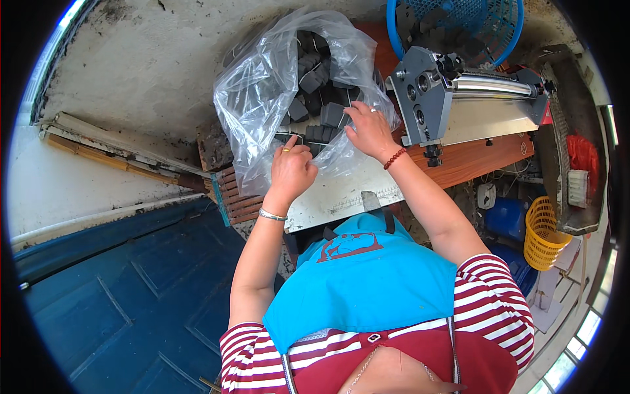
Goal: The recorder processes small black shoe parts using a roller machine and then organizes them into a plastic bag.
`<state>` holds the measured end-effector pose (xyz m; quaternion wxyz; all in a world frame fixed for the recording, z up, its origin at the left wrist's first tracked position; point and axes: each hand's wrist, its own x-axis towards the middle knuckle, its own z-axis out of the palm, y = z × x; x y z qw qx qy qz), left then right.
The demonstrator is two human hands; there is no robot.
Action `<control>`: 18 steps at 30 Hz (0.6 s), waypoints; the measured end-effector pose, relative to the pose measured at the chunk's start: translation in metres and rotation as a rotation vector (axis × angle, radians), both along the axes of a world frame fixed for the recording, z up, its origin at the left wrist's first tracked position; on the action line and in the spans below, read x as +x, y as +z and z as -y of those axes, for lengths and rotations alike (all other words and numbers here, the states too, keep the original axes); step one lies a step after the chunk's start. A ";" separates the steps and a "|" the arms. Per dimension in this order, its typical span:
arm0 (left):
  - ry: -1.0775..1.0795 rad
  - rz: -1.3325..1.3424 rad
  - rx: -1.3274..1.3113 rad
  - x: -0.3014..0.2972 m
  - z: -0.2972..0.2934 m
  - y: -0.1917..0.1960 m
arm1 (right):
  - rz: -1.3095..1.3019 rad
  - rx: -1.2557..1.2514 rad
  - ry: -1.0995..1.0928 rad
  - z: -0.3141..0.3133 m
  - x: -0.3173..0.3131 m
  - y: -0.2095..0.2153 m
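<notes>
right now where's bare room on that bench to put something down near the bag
The pale plate is bare between the left hand and the grey roller machine, right in front of the blue apron. A brown wood strip is free below the machine. The plastic bag of dark blocks and both hands, right hand, crowd the middle.

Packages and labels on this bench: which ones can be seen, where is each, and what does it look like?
Clear plastic bag: on the bench ahead, crumpled, open, full of dark grey foam blocks; left hand and right hand at its mouth.
Apron emblem: chest of the blue apron, dark red outline patch.
No screens or signs visible.
</notes>
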<state>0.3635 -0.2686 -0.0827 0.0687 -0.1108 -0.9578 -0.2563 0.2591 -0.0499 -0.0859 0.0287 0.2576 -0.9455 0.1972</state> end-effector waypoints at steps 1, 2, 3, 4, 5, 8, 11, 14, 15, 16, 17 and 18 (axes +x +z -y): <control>0.013 0.000 0.039 0.000 0.003 0.001 | 0.001 0.000 0.001 0.002 0.001 0.001; 0.027 -0.001 0.078 0.001 0.005 0.001 | 0.017 -0.001 0.007 0.004 0.003 0.003; 0.028 -0.001 0.077 0.001 0.006 0.001 | 0.033 -0.001 0.012 0.005 0.004 0.004; 0.045 -0.018 0.075 0.002 0.007 0.002 | 0.033 -0.001 0.013 0.007 0.006 0.003; 0.060 -0.037 0.074 0.002 0.009 0.002 | 0.011 -0.007 0.022 0.009 0.007 0.002; 0.083 -0.048 0.080 0.003 0.015 0.001 | 0.005 0.000 0.056 0.011 0.012 0.005; 0.122 -0.060 0.128 0.007 0.017 -0.004 | 0.016 0.022 0.091 0.011 0.014 0.007; 0.104 -0.054 0.152 0.009 0.015 -0.006 | 0.043 0.014 0.086 0.007 0.007 0.014; 0.056 -0.040 0.136 0.009 0.011 -0.004 | 0.074 0.000 0.068 0.005 0.002 0.016; 0.040 -0.005 0.093 0.013 0.007 -0.003 | 0.029 -0.042 0.067 0.005 -0.004 0.014; 0.048 -0.005 0.091 0.016 0.001 0.000 | 0.029 -0.043 0.074 0.009 -0.008 0.018; 0.047 -0.045 0.074 0.019 -0.005 0.002 | 0.103 -0.165 0.048 0.012 -0.013 0.024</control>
